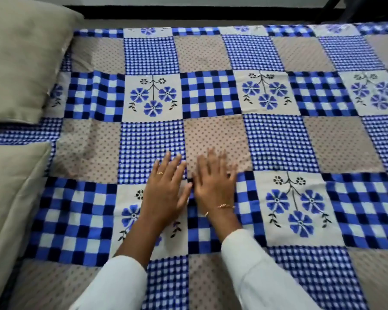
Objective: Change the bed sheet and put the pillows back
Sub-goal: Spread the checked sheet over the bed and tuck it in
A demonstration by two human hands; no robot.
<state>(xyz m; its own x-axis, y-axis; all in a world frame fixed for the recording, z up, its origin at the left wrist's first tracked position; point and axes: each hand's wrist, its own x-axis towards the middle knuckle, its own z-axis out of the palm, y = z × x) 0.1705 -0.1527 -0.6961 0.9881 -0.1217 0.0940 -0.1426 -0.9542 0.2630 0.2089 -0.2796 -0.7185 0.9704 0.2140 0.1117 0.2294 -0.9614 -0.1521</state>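
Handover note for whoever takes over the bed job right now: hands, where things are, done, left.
Left hand: open, flat on the bed sheet.
Right hand: open, flat beside it, blurred.
Sheet: blue patchwork, spread over the bed, some creases near the pillows.
Far pillow and near pillow: both at the left end, lying on the sheet.
Done: sheet on, pillows back.
Left: likely smoothing; tucked edges not visible.

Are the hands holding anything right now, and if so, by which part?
Nothing is held. The left hand and right hand lie flat, fingers straight, on the bed sheet.
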